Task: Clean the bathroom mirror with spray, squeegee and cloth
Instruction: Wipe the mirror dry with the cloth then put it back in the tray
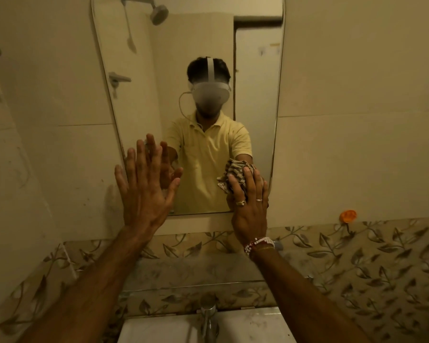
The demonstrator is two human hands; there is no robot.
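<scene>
The tall wall mirror (255, 78) with rounded top corners hangs above the sink. My left hand (144, 191) lies flat with fingers spread against the mirror's lower left edge and holds nothing. My right hand (249, 209) presses a bunched, patterned brown-and-cream cloth (233, 173) against the glass near the lower right corner. Rings and a beaded bracelet show on that hand. No spray bottle or squeegee is in view.
A white sink (258, 325) with a chrome tap (208, 318) sits right below. A narrow glass shelf (196, 284) runs under the mirror, against leaf-patterned tiles. An orange hook (348, 216) sticks to the wall at right. A person in a yellow shirt is reflected in the mirror.
</scene>
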